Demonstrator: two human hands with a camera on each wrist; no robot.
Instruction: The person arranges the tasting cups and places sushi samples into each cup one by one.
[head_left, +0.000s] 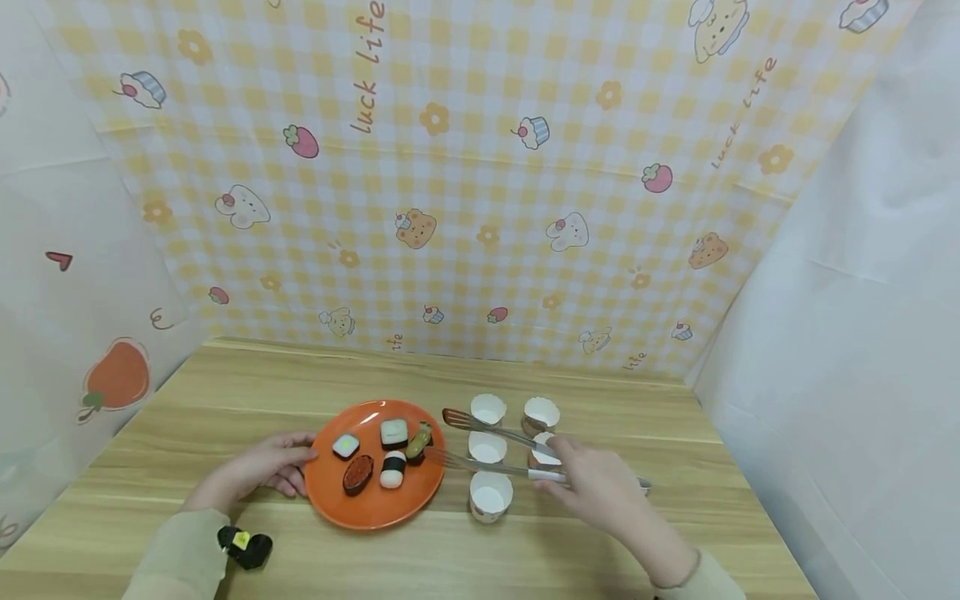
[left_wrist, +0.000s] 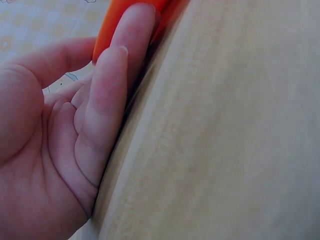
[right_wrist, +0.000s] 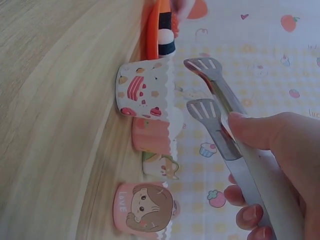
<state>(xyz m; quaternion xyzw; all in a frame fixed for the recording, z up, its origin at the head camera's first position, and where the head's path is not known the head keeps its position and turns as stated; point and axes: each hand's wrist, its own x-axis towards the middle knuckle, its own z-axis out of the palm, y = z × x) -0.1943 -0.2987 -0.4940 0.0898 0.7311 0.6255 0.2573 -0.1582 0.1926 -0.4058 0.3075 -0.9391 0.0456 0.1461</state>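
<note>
At the left rim of an orange plate point(head_left: 330, 496), my left hand point(head_left: 281, 462) pinches the edge, thumb above and fingers low against the table. Several sushi pieces lie on the plate, among them one topped with red roe point(head_left: 358, 475), one white with a black band point(head_left: 392, 469) and a small round roll point(head_left: 346, 447). My right hand point(head_left: 600, 483) grips metal tongs point(right_wrist: 232, 150) with slotted ends, which stand apart with nothing between them. In the head view the tongs point left above the paper cups, one tip overlapping the plate's right side.
Several white-lined paper cups stand in two columns right of the plate, including a front cup point(head_left: 491, 497) and a back right cup point(head_left: 541, 414). A checked cloth point(head_left: 465, 183) hangs behind the wooden table point(head_left: 247, 375); pale sheets hang at both sides.
</note>
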